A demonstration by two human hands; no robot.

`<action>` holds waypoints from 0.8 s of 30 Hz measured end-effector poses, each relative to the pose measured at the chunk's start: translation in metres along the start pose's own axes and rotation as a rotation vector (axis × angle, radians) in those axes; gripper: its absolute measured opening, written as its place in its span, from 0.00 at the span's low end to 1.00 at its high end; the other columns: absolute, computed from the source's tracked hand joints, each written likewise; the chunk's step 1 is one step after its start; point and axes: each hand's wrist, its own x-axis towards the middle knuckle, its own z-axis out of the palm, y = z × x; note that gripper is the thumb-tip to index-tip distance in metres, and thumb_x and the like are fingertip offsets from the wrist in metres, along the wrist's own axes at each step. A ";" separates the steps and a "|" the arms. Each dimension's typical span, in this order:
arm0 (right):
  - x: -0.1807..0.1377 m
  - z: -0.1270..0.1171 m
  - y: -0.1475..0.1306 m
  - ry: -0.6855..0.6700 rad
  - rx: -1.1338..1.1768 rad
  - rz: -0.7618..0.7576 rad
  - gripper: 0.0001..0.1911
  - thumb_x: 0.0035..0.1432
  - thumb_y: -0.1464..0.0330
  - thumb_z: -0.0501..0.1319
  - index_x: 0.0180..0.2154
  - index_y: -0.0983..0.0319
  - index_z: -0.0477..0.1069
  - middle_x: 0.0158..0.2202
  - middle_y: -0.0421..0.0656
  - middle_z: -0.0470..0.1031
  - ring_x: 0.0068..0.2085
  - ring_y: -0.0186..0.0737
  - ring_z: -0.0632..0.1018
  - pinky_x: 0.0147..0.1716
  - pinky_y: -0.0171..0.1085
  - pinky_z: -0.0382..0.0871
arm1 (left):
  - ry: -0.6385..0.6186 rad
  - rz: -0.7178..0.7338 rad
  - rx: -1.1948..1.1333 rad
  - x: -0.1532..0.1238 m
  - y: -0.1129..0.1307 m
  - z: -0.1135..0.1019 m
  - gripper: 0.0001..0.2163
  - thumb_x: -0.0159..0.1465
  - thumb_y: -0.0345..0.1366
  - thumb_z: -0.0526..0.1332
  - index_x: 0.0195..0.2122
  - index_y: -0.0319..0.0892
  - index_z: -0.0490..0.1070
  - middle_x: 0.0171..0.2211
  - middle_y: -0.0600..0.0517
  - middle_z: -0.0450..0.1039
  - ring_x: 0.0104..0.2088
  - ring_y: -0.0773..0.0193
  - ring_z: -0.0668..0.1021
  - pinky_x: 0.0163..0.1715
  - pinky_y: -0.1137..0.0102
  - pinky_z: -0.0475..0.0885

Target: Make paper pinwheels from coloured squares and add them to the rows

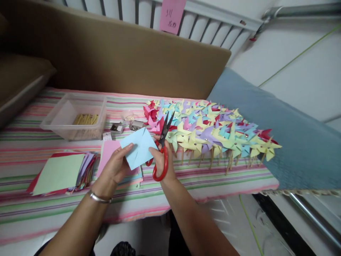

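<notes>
A square of light blue paper [140,147] with short slits running in from its corners is gripped at its left edge by my left hand [117,165], thumb on top. My right hand [163,160] has its fingers around red-handled scissors [165,165], whose dark blades point up and away; its thumb also touches the paper's right edge. Beneath the blue square, a pink sheet [108,153] and other coloured sheets lie on the striped cloth. Rows of finished paper pinwheels [207,135] on sticks spread out just right of the scissors.
A clear plastic box [71,121] holds several thin sticks [86,120]. Small boxes of metal fasteners [136,125] sit near it. A stack of coloured paper squares [60,174] lies at left. A brown board [119,53] stands behind; blue fabric [266,131] lies at right.
</notes>
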 end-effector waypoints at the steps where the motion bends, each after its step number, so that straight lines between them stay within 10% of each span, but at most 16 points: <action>1: -0.001 0.004 0.000 -0.001 0.023 -0.008 0.19 0.47 0.70 0.60 0.44 0.61 0.65 0.39 0.42 0.73 0.39 0.40 0.75 0.39 0.37 0.70 | 0.017 0.006 0.009 -0.002 -0.005 0.004 0.14 0.50 0.36 0.70 0.38 0.39 0.77 0.35 0.48 0.80 0.33 0.60 0.79 0.36 0.68 0.74; 11: -0.009 0.004 0.008 -0.258 -0.106 0.064 0.18 0.50 0.72 0.58 0.45 0.60 0.64 0.30 0.38 0.71 0.34 0.36 0.75 0.37 0.36 0.70 | 0.270 0.325 0.192 0.007 0.028 -0.022 0.19 0.44 0.35 0.72 0.38 0.37 0.76 0.38 0.47 0.79 0.38 0.58 0.79 0.42 0.67 0.71; 17: -0.018 -0.006 0.003 -0.626 -0.366 0.225 0.21 0.53 0.64 0.60 0.49 0.62 0.68 0.30 0.40 0.70 0.28 0.33 0.72 0.28 0.33 0.68 | 0.307 0.357 0.246 0.002 0.061 -0.045 0.15 0.42 0.33 0.72 0.33 0.37 0.77 0.35 0.46 0.80 0.33 0.58 0.79 0.36 0.68 0.73; 24: -0.025 -0.001 -0.007 -0.684 -0.486 0.390 0.18 0.53 0.60 0.62 0.43 0.64 0.72 0.27 0.40 0.70 0.26 0.33 0.73 0.25 0.32 0.67 | 0.268 0.325 0.378 -0.007 0.070 -0.050 0.14 0.42 0.33 0.71 0.32 0.37 0.79 0.32 0.46 0.80 0.29 0.57 0.79 0.32 0.69 0.72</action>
